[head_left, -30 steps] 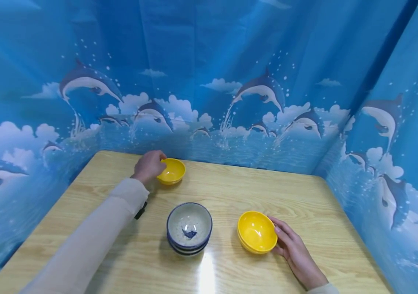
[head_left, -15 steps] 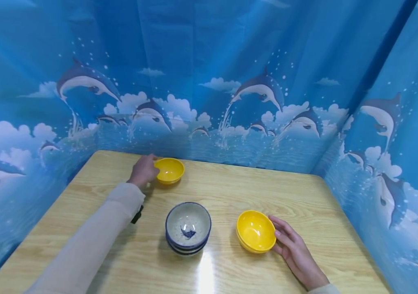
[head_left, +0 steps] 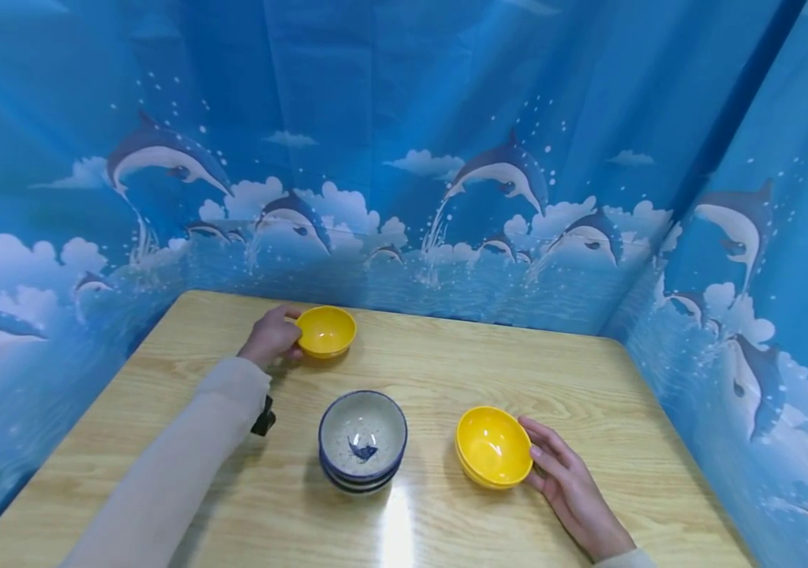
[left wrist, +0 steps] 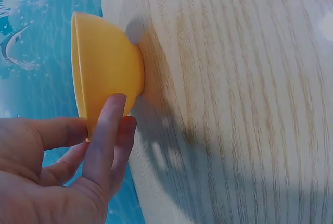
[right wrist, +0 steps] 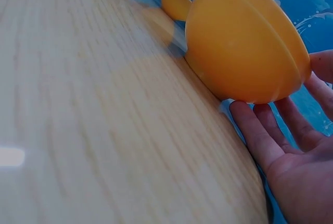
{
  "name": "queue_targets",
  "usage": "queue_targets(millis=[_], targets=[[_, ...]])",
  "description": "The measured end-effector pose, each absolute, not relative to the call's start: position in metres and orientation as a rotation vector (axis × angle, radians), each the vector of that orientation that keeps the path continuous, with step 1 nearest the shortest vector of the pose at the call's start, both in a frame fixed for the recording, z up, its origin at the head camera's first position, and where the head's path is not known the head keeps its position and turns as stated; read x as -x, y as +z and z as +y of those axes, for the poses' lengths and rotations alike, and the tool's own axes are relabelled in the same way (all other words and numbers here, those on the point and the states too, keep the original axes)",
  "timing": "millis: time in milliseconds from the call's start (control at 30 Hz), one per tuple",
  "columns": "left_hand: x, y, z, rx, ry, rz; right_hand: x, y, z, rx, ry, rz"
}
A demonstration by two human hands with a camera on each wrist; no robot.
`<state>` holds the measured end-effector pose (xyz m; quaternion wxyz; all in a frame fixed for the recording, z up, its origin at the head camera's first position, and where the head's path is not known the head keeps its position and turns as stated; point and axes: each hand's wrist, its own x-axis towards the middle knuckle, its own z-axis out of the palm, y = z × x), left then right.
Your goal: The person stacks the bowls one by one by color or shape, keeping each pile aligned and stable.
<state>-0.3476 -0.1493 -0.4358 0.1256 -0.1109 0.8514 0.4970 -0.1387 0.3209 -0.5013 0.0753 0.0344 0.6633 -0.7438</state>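
Note:
At the back left of the table a yellow bowl (head_left: 327, 331) stands upright. My left hand (head_left: 271, 335) holds it by its left side, fingers and thumb spread about the rim; in the left wrist view the fingertips (left wrist: 115, 101) lie on its outer wall. Two nested yellow bowls (head_left: 493, 447) stand at the front right. My right hand (head_left: 569, 481) cups their right side, with the thumb by the rim and the fingertips (right wrist: 240, 110) against the wall in the right wrist view. Between the hands stands a stack of blue-rimmed grey bowls (head_left: 363, 438).
The wooden table (head_left: 447, 363) ends at the back and right against a blue curtain (head_left: 404, 158) printed with dolphins. A dark strap piece (head_left: 263, 418) sits below my left sleeve. In the right wrist view the far yellow bowl (right wrist: 175, 2) shows behind the near pair.
My left hand has drawn slightly left, from reaching over the back bowl's rim to lying around its left side. The right hand and all the bowls look almost unmoved.

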Motion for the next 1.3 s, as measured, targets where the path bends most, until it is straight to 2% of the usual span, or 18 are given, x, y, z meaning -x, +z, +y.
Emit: queue_targets(millis=[400, 767, 1300], targets=[[0.347, -0.427, -0.146, 0.332, 1.424, 2.433, 0.139, -0.501, 0.322, -0.090, -2.226, 1.978], [0.347, -0.412, -0.142, 0.201, 1.398, 2.415, 0.138, -0.501, 0.322, -0.110, -2.224, 1.991], [0.322, -0.378, -0.116, 0.081, 1.385, 2.401, 0.140, -0.503, 0.319, -0.146, -2.210, 2.005]])
